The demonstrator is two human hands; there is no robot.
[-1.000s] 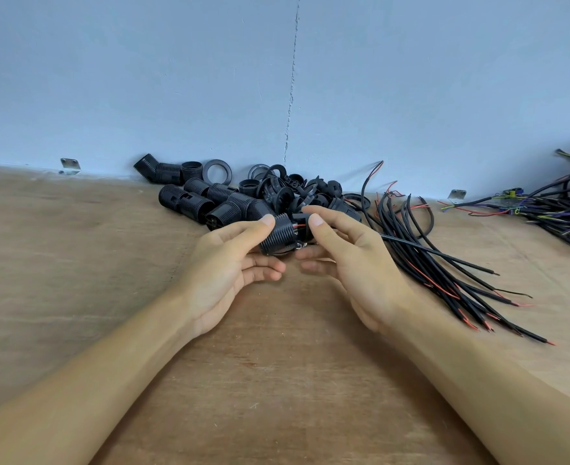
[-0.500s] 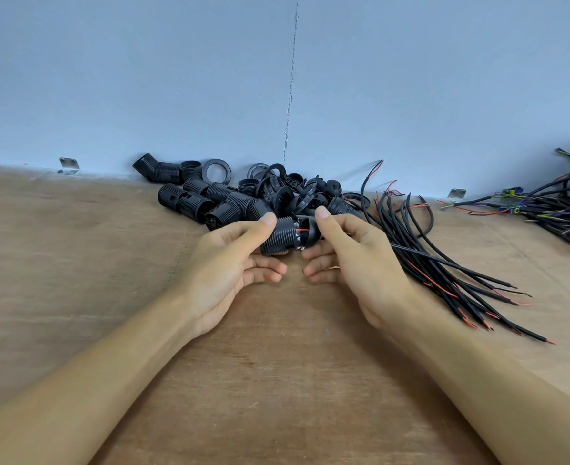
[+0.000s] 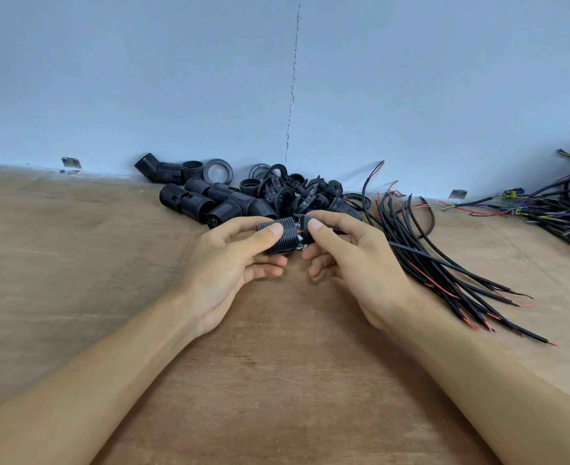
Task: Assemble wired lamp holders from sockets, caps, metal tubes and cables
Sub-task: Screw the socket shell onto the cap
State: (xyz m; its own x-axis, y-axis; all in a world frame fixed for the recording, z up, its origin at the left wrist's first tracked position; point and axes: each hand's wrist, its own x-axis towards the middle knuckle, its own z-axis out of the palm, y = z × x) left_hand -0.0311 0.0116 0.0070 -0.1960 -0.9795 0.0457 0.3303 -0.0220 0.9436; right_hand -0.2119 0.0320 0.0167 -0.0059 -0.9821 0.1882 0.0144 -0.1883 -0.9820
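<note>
Over the middle of the wooden worktop point(image 3: 277, 380), the left hand point(image 3: 223, 266) has its grip tight on a black ribbed plastic socket point(image 3: 280, 238). The right hand point(image 3: 354, 263) pinches its black plastic cap point(image 3: 301, 220). They are not joined yet, and many loose black parts point(image 3: 236, 199) wait at the back edge.

A: Desk finish?
B: Brown wooden desk point(image 3: 293, 380): matt, visible grain, lightly scuffed.
A: Holder parts?
B: Black ribbed plastic socket point(image 3: 282, 237) and black plastic cap point(image 3: 302, 220): semi-matt moulded plastic; the heap of black plastic sockets point(image 3: 230, 199) matches.
A: Cabling?
B: Black sheathed cables point(image 3: 444, 263): smooth, faint sheen, red inner cores. Small metal wall bracket point(image 3: 71, 164): bright, reflective. Pale blue wall point(image 3: 176, 78): matt paint.
</note>
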